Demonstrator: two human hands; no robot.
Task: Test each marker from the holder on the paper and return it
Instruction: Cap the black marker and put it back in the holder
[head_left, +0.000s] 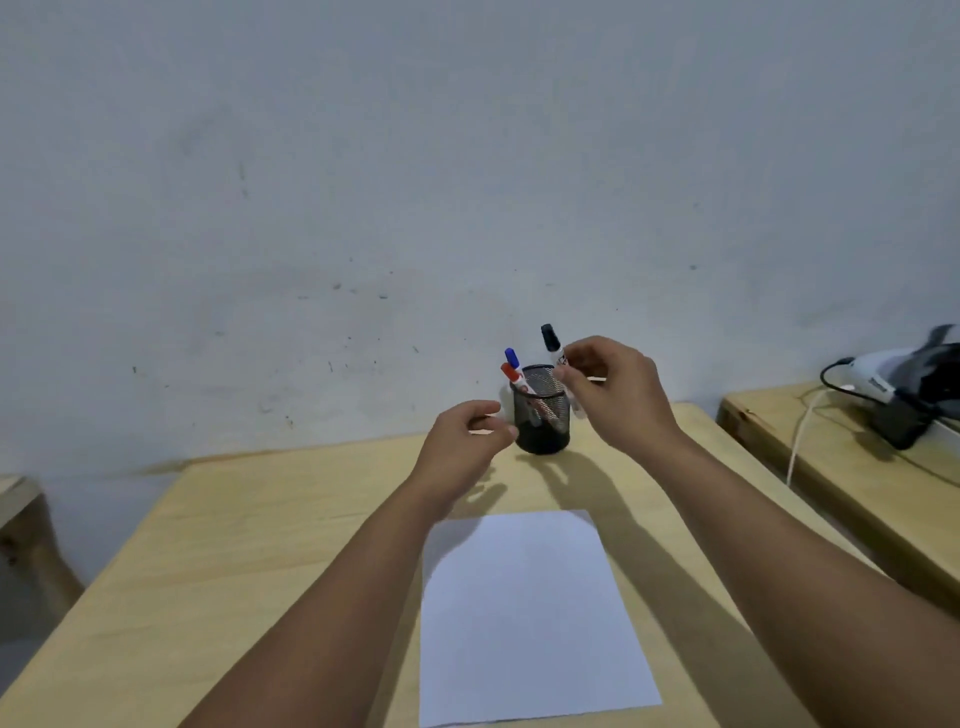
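At the centre of the frame a black mesh holder (541, 415) stands on the wooden tabletop (260, 519), near the wall. A blue-capped marker (514, 364) and a red-capped marker (515, 378) lean out of it toward the left. The right hand (618, 395) pinches a black-capped marker (554, 347) between thumb and fingertips, just above and right of the holder's rim, cap tilted up. The left hand (465, 441) hangs beside the holder's left side, fingers loosely curled and gripping nothing. A white sheet of paper (530, 613) lies flat in the lower centre. At the right edge, a second tabletop (831, 467) carries a cabled device (893, 395).
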